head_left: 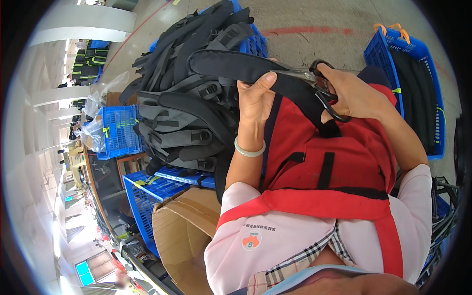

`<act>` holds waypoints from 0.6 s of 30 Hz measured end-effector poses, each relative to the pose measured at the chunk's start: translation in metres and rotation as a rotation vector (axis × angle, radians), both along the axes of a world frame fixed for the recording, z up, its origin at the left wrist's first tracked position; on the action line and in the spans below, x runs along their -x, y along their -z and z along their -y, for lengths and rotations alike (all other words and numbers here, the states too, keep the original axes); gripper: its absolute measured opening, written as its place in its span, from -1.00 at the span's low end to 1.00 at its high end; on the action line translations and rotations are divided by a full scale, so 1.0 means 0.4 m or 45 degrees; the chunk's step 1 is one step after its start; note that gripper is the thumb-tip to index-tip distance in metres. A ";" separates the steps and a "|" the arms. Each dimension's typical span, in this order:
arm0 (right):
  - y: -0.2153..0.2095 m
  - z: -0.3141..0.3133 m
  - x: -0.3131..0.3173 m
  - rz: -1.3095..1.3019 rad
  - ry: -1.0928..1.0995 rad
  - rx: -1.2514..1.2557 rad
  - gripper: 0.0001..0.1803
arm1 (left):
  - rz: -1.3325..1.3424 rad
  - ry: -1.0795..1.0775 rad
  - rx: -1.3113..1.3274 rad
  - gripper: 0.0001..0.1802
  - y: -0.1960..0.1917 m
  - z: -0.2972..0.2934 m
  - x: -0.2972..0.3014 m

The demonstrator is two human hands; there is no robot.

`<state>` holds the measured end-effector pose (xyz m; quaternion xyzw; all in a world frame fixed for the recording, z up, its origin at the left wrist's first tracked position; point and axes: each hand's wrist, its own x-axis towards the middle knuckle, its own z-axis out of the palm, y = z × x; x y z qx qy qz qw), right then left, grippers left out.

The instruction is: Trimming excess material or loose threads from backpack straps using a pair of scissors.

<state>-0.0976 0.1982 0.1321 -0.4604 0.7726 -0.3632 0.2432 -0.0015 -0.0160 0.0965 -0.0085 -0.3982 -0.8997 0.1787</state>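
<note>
I see my left hand (255, 98) just above the middle of the frame, its fingers (269, 77) clamped on a black padded strap (231, 66). My right hand (354, 96), to the right of centre, has its fingers closed through the loops of a pair of scissors (322, 88). The strap's long axis runs from the upper middle of the frame down and to the right, passing under the left thumb and on toward the scissors; the blades point left along it, touching or just beside it, and I cannot tell how far they are parted. The right hand is the nearer one to that spot. A red bag (319, 162) lies in my lap below both hands. A pile of black straps (182, 103) crowds the left side on a blue crate (253, 44). Another blue crate (381, 51) sits at the upper right, leaving bare floor (305, 19) between.
</note>
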 end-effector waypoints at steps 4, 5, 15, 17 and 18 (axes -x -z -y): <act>0.002 0.004 -0.002 -0.052 0.057 -0.064 -0.19 | -0.006 0.022 0.022 -0.72 0.005 0.000 0.001; 0.022 0.002 0.009 0.019 0.037 -0.077 -0.19 | -0.017 0.031 0.013 -0.72 0.011 0.001 0.004; -0.008 -0.004 0.007 -0.038 0.139 0.008 -0.22 | -0.091 -0.061 0.094 -0.73 -0.037 -0.005 0.028; -0.028 -0.004 0.016 -0.083 0.139 0.033 -0.22 | -0.134 -0.050 0.149 -0.72 -0.052 -0.006 0.041; -0.038 -0.004 0.017 -0.122 0.133 0.060 -0.22 | -0.169 -0.042 0.206 -0.70 -0.056 -0.006 0.045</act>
